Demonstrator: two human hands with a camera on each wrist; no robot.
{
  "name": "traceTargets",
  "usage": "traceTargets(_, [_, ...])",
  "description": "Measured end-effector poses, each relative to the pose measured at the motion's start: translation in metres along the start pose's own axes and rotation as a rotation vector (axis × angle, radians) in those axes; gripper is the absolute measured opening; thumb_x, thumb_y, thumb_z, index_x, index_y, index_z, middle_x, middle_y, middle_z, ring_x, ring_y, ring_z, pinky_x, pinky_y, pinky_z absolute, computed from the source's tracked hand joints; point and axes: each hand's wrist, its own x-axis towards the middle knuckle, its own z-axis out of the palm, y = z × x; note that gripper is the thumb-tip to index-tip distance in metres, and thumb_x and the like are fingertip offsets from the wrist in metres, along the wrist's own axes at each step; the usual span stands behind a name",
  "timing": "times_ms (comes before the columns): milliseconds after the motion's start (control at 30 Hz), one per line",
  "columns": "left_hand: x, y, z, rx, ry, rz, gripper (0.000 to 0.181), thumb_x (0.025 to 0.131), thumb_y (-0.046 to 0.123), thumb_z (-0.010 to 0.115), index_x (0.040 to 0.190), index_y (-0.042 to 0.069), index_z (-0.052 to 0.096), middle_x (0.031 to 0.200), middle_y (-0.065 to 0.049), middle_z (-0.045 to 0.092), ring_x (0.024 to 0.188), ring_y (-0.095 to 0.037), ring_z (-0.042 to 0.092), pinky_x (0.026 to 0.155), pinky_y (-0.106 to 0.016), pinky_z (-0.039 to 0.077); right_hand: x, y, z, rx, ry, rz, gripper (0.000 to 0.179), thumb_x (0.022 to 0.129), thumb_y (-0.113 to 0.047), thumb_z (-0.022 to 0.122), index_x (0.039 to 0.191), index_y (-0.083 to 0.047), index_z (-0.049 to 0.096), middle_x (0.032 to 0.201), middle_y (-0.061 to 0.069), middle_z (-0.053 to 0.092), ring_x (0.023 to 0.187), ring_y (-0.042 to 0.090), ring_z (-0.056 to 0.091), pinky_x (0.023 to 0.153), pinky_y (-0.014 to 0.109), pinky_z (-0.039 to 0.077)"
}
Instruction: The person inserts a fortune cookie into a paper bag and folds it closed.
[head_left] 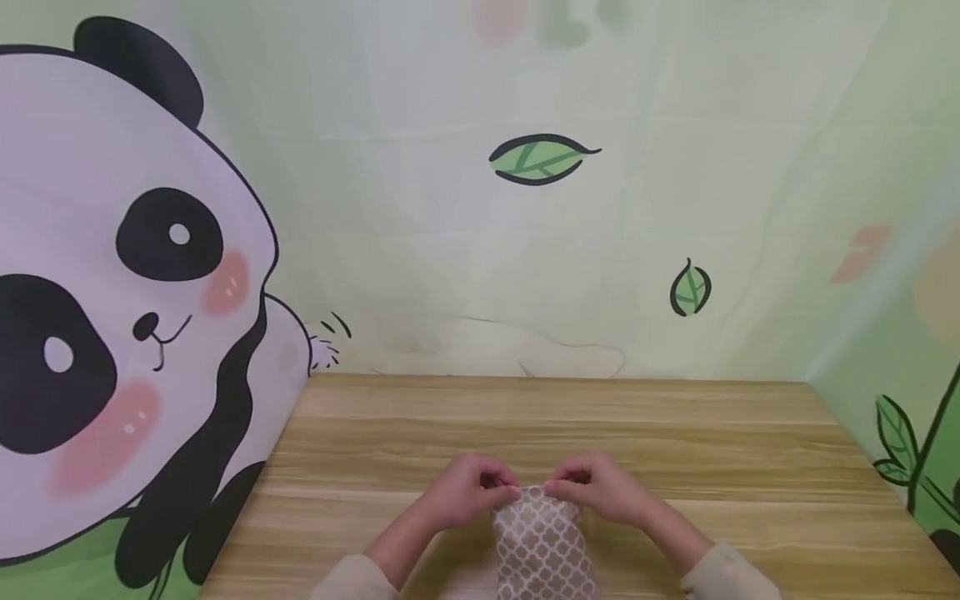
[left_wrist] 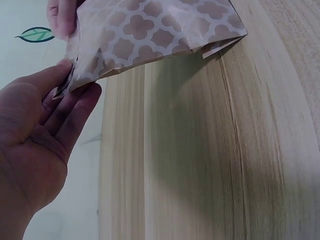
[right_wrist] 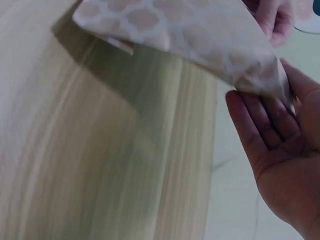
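Note:
A tan paper bag with a white lattice pattern stands between my hands, its top edge up and its lower part cut off by the head view's bottom edge. My left hand pinches the bag's top left corner between thumb and fingers. At the top right corner, my right hand pinches the rim the same way. The left wrist view shows the patterned paper slanting over the table, with the thumb on one side of the rim and fingers beneath. Whatever is inside the bag is hidden.
The wood-grain table runs back to a pale green wall hanging. A printed panda fills the left side of it, and printed leaves are scattered over the rest.

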Motion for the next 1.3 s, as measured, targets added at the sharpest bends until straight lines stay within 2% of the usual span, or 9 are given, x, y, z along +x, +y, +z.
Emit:
traceTargets(133, [-0.002,0.001,-0.002,-0.003,-0.001,0.007,0.008,0.099,0.015,0.077,0.097,0.008,0.081,0.084,0.003,0.075,0.074,-0.005,0.063,0.067,-0.022,0.055,-0.006,0.001,-0.002,0.005,0.028,0.008,0.015,0.104,-0.020,0.071,0.101,-0.009,0.081,0.092,0.000,0.078,0.080,0.011,0.071,0.073,0.032,0.062])
traceTargets(333, [-0.001,-0.002,-0.002,-0.004,-0.005,0.005,0.008,0.098,0.016,0.078,0.098,0.009,0.081,0.084,0.004,0.075,0.073,-0.005,0.063,0.067,-0.022,0.055,-0.008,0.002,0.006,-0.071,0.133,-0.011,0.012,0.101,-0.022,0.076,0.096,-0.013,0.082,0.082,-0.006,0.075,0.068,0.008,0.065,0.061,0.023,0.055])
traceTargets(433, [0.000,-0.005,-0.002,-0.009,-0.013,-0.001,0.008,0.097,0.016,0.079,0.098,0.008,0.081,0.084,0.005,0.074,0.073,-0.005,0.063,0.067,-0.021,0.055,-0.008,0.004,0.010,-0.083,0.163,-0.023,0.011,0.100,-0.021,0.077,0.095,-0.013,0.082,0.082,-0.007,0.075,0.070,0.006,0.066,0.063,0.023,0.057])
traceTargets(700, [-0.001,-0.005,-0.003,-0.021,-0.003,-0.015,0.006,0.096,0.014,0.080,0.098,0.008,0.081,0.084,0.005,0.074,0.074,-0.007,0.064,0.069,-0.022,0.056,-0.017,0.007,0.007,0.035,0.094,-0.005,0.018,0.104,-0.019,0.070,0.106,-0.004,0.082,0.091,0.003,0.079,0.079,0.012,0.074,0.074,0.034,0.065])
traceTargets(933, [-0.003,-0.008,-0.008,-0.074,-0.035,-0.026,0.009,0.096,0.016,0.081,0.101,0.009,0.082,0.086,0.004,0.076,0.074,-0.008,0.066,0.068,-0.024,0.058,-0.018,0.010,0.008,0.057,0.091,0.004,0.017,0.104,-0.017,0.071,0.105,-0.005,0.082,0.090,0.004,0.080,0.079,0.013,0.075,0.075,0.033,0.064])
traceTargets(1133, [-0.006,-0.013,-0.013,-0.182,-0.096,-0.074,0.009,0.096,0.011,0.080,0.103,0.005,0.081,0.089,-0.003,0.078,0.077,-0.012,0.073,0.074,-0.032,0.065,-0.019,0.013,0.007,0.051,0.111,0.003,0.017,0.103,-0.017,0.072,0.102,-0.004,0.083,0.090,0.003,0.080,0.079,0.010,0.074,0.074,0.030,0.063])
traceTargets(1300, [-0.009,-0.014,-0.013,-0.208,-0.097,-0.081,0.008,0.096,0.007,0.079,0.101,0.002,0.080,0.090,-0.008,0.079,0.077,-0.014,0.074,0.075,-0.035,0.066,-0.025,0.016,0.005,0.126,0.101,-0.025,0.018,0.104,-0.012,0.069,0.104,0.003,0.079,0.093,0.010,0.080,0.081,0.012,0.076,0.077,0.032,0.065])
